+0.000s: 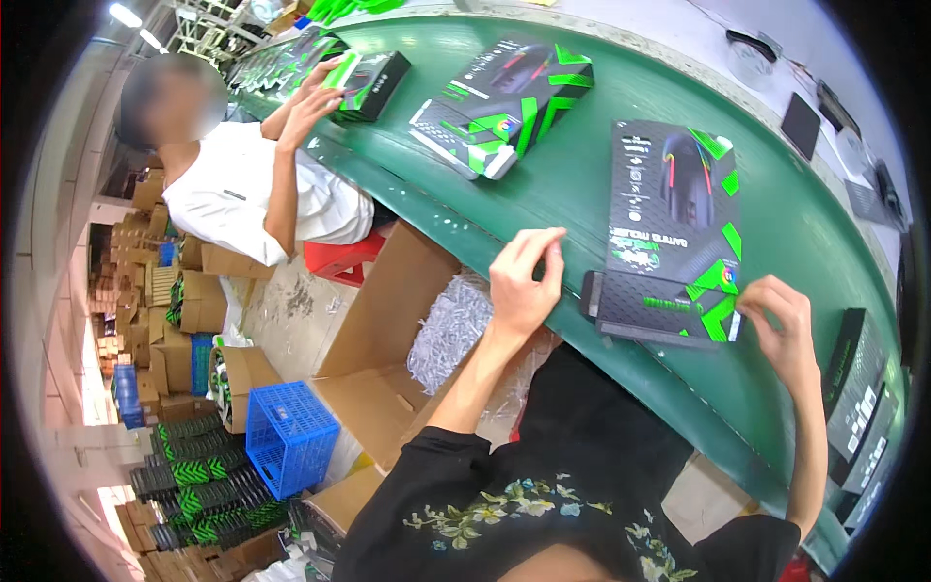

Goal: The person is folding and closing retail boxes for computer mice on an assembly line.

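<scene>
In front of me a black and green computer mouse box (pixel 669 228), printed with a picture of a mouse, lies on the green conveyor belt (pixel 543 209). Its near end shows a dark end panel with a small tab sticking out at the left. My left hand (pixel 526 279) hovers left of the box by the belt's edge, fingers loosely bent, with nothing visible between them. At the box's near right edge is my right hand (pixel 779 318); its curled fingertips reach the edge and seem to touch it, without a visible grip.
Farther along the belt lies another such box (pixel 504 102). At the left a person in a white shirt (pixel 233 184) handles a box (pixel 373 85). Below stand a carton (pixel 373 388) of shredded paper and a blue crate (pixel 289 436). More boxes (pixel 853 398) stand at right.
</scene>
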`<state>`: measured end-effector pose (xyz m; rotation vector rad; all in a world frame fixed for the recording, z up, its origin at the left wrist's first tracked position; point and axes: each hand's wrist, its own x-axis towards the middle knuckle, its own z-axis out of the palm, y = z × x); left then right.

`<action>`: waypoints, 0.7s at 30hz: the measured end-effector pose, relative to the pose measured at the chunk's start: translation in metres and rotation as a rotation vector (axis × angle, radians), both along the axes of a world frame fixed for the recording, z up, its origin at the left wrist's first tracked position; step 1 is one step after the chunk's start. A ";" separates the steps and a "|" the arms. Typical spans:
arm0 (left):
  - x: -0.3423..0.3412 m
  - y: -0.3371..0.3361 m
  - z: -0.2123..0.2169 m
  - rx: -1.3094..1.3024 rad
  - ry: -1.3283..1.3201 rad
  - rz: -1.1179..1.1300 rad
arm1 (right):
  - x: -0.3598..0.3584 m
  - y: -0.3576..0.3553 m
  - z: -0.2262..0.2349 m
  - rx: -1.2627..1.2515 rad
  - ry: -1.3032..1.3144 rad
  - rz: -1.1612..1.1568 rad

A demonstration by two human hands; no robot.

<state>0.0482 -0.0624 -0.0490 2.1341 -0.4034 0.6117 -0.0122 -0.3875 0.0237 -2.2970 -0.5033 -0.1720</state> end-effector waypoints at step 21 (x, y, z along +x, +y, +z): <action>0.006 0.006 -0.002 -0.047 0.022 0.001 | -0.009 0.004 -0.009 0.015 -0.056 -0.113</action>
